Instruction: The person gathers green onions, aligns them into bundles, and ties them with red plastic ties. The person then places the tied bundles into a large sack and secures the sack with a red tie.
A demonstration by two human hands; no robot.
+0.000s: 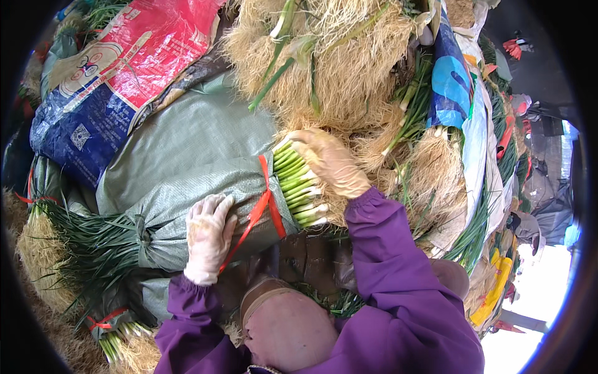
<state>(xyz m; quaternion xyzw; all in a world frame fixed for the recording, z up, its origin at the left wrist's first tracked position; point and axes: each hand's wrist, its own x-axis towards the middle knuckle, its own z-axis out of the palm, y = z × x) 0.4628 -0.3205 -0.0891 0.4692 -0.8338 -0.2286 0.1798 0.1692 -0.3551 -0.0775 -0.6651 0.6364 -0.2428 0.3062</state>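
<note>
A bundle of green onions (299,187) lies across the middle, wrapped in grey-green woven plastic (201,191). Red plastic ribbon (267,198) is tied round the wrap near the white stem ends; dark green leaves (103,238) stick out at the left. My left hand (210,238), in a pale rubber glove, rests with its palm down on the wrap, left of the ribbon. My right hand (327,161), in a yellowish glove, bends its fingers over the upper stem ends beside the roots. Its fingertips are partly hidden, so whether it grips them cannot be told.
A large heap of rooty onion bundles (336,70) stands beyond my hands. A red and blue printed sack (135,70) lies at the upper left. Another ribbon-tied bundle (119,339) is at the lower left. More onions and sacks line the right, with a yellow bag (493,290).
</note>
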